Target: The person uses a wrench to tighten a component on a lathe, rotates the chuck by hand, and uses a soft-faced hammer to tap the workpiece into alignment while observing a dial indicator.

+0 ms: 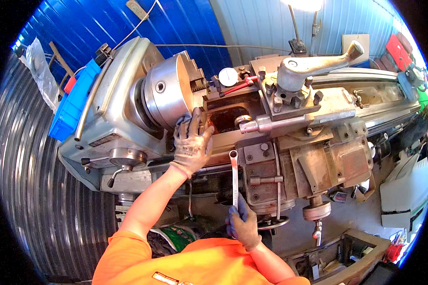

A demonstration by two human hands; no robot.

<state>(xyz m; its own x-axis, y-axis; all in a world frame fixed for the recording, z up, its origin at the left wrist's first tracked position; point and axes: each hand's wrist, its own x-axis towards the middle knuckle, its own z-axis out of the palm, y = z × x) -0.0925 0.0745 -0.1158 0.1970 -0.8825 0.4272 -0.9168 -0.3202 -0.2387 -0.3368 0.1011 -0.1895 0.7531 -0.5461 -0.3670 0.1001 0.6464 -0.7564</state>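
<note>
At the chuck: left hand (192, 140), in a worn grey glove, back upward, against the lower front edge of the steel chuck (170, 92); fingers stretched out, thumb apart. Cannot tell whether they close on anything.
Below the carriage edge: right hand (245, 224), gloved too, fist wrapped around the lower part of a wrench (235, 183).
Wrench: silver, upright in the picture, ring end on top, just left of the carriage (262, 161) (whether the two touch cannot be told).
Headstock: grey-green headstock (116, 90) behind and left of the chuck; blue bin (76, 102) at its far left, clear plastic bag (42, 71) beyond.
Tool post: tool post (292, 97) right of the chuck, long lever slanting up to the right; round steel bar (259, 125) below it, its end toward the chuck.
Gauge: white-faced dial gauge (228, 76) behind the bed opening, red rod (240, 87) close by.
Overhead: lit lamp (303, 4) on a stalk, by the corrugated wall (185, 21), deep blue at left, paler at right.
Wearer: orange shirt (190, 261), both forearms bare above the gloves.
Floor, lower right: open-topped frame (366, 251) with assorted items inside.
</note>
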